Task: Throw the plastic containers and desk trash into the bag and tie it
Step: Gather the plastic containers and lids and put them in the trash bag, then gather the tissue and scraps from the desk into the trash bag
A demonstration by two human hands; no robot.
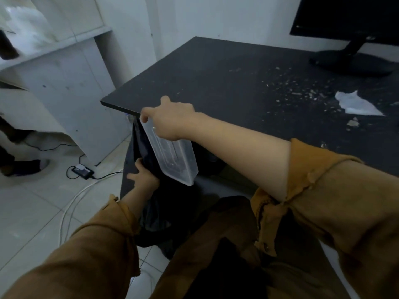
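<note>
Right hand (170, 120) pinched closed, arm extended — left hand (143, 176) gripping, lower.

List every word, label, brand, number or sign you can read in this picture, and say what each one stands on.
None can be read.
Monitor: a small mark on its lower bezel, too blurred to read.
Clear plastic container in the right hand: moulded ridges only, no legible text.
Power adapter on the floor: a pale label, too small to read.
Black bag, held by the left hand: no print visible.

Dim, bluish light, soft blur, bowed edges
</note>
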